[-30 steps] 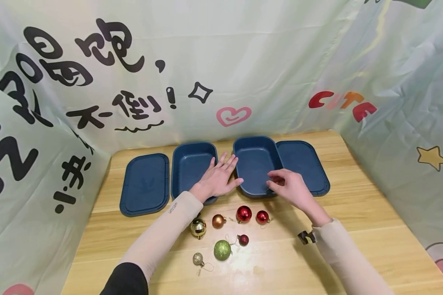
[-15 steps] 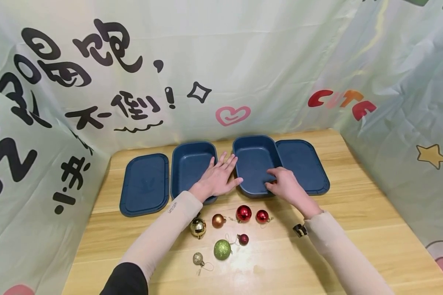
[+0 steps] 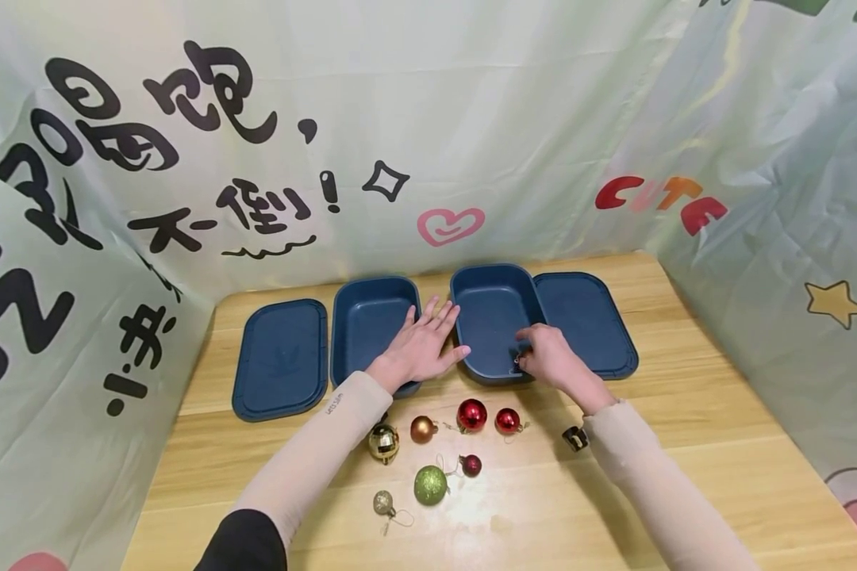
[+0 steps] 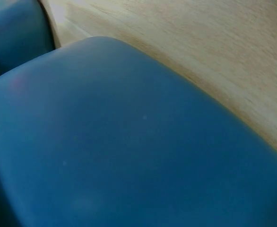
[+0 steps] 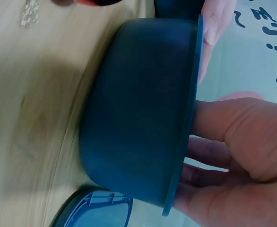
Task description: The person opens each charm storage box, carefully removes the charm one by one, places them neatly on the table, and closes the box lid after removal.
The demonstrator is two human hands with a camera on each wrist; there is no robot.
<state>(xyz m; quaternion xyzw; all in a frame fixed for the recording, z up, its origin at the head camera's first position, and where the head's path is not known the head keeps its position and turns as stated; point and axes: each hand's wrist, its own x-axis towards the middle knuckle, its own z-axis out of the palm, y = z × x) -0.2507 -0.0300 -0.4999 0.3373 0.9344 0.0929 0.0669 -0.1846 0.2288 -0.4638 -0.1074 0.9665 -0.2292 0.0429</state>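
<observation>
My left hand [image 3: 423,349], fingers straight and spread, lies across the gap between two navy boxes, over the right rim of the left box [image 3: 371,317], its fingertips at the left rim of the right box [image 3: 493,297]. My right hand [image 3: 553,357] reaches over the near right corner of the right box. Its curled thumb and fingers pinch a small ornament [image 3: 517,362], mostly hidden, with a bit of its loop showing. In the right wrist view, the right hand's fingers [image 5: 209,153] dip behind the rim of that box [image 5: 138,104], hiding what they hold.
Several baubles lie in front of the boxes: red [image 3: 472,414], smaller red [image 3: 508,420], copper [image 3: 422,428], gold [image 3: 383,442], green glitter [image 3: 430,484], dark red [image 3: 471,465] and silver-gold [image 3: 382,502]. Navy lids flank the boxes, left [image 3: 281,357] and right [image 3: 587,325].
My right hand has moved slightly left and further into the right box, its fingertips lower and more curled. My left hand and the baubles on the table have stayed in place.
</observation>
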